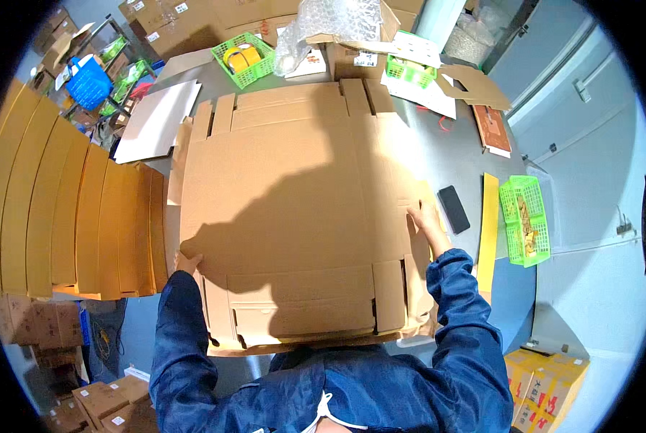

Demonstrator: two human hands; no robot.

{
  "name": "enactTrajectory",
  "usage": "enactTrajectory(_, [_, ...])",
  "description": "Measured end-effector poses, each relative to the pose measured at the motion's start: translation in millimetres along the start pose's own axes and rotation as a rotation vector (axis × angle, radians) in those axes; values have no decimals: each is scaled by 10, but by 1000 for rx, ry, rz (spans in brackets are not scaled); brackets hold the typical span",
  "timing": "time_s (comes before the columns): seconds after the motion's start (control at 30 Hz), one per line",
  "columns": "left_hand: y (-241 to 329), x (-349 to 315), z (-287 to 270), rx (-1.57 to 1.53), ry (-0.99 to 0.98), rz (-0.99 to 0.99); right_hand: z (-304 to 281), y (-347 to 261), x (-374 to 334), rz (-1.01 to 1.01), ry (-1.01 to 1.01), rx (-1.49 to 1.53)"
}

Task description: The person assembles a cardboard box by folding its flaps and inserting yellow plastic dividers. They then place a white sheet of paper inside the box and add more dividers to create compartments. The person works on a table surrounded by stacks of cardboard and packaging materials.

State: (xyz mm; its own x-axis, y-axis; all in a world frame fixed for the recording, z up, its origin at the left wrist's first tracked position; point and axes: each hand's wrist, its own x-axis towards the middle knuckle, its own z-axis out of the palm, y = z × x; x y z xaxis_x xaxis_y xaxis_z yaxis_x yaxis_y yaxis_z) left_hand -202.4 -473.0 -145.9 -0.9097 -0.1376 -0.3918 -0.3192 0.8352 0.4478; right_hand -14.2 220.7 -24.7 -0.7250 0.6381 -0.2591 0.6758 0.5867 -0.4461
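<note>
One big flattened cardboard sheet [287, 195] spread over the grey surface [461, 148], right in front of me. My left hand [188, 261]: at its left edge, thumb on top, other fingers mostly hidden, can't tell how closed. My right hand [425, 216]: at the right edge, fingers bent, can't tell if it's pinching. Further right: dark phone [454, 209], yellow strip [487, 231], green basket [511, 229].

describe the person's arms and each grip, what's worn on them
The left sleeve and right sleeve are long, dark blue, slightly shiny and creased, with no cables or clear markings showing. The left grip and right grip are bare, without gloves.
</note>
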Motion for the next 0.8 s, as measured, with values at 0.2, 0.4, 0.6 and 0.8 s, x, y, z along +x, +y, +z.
enactTrajectory(0.2, [-39,-16,-160,-149,-44,6,262,365,249,-84,50,164])
enactTrajectory(0.4, [105,-60,-134,69,15,-120,-37,326,216,54,-85,465])
enactTrajectory(0.6, [201,-165,-267,77,-29,-113,-257,160,165,180,-352,1044])
enactTrajectory(0.8, [881,-422,-324,533,258,88,-355,238,252,102,-547,930])
